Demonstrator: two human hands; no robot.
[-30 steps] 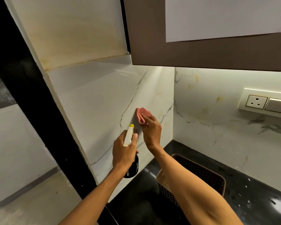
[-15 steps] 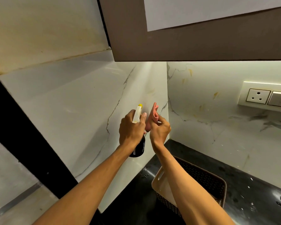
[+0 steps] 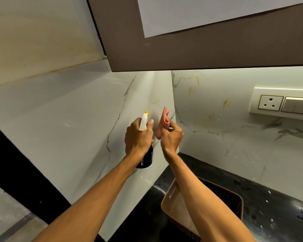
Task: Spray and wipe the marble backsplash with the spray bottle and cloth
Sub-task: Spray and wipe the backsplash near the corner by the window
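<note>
My left hand (image 3: 138, 137) grips a spray bottle (image 3: 146, 158) with a dark body, a white trigger head and a yellow nozzle tip, which points at the left marble backsplash (image 3: 73, 123). Just to its right, my right hand (image 3: 171, 137) pinches a folded pink cloth (image 3: 163, 122), held upright near the corner where the left panel meets the back marble wall (image 3: 217, 137). Whether the cloth touches the marble cannot be told. Both hands are close together in front of that corner.
A brown upper cabinet (image 3: 199, 55) hangs low overhead. A socket and switch plate (image 3: 283, 103) is on the back wall at right. A brown perforated basket (image 3: 222, 203) stands on the wet black countertop (image 3: 269, 203) under my right forearm. A black frame (image 3: 21, 172) borders the left panel.
My right hand has lifted the cloth off the left panel and turned it upright. The view has swung left to right, bringing both hands nearer the corner; the bottle stays in my left hand.
</note>
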